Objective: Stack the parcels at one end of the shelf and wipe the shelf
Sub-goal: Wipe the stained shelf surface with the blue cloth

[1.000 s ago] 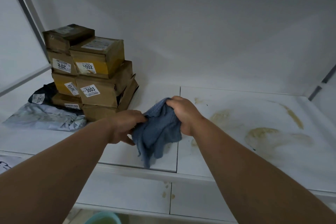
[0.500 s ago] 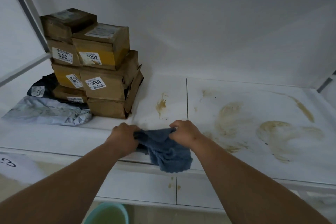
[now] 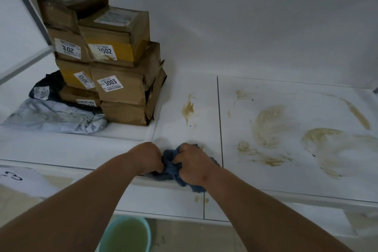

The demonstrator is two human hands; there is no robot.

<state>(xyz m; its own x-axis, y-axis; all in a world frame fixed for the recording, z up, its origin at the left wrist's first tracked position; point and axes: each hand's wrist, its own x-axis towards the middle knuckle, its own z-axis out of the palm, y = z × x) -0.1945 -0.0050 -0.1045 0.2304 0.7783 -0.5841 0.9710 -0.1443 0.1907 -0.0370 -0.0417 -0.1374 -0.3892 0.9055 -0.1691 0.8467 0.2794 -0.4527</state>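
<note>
your left hand (image 3: 147, 154) and right hand (image 3: 192, 164) have bunched the blue cloth (image 3: 170, 166) tighter, fingers clamped on it, now at the shelf (image 3: 184, 129) front edge.

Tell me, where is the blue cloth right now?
In the head view, the blue cloth is bunched at the shelf's front edge, gripped between the left hand and right hand, right of the stacked parcels.

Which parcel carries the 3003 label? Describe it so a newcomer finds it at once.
Start at the stack of brown boxes at the shelf's left end. The 3003 box sits second from the bottom in the right-hand column, directly under the yellow-taped 3002 box.
</note>
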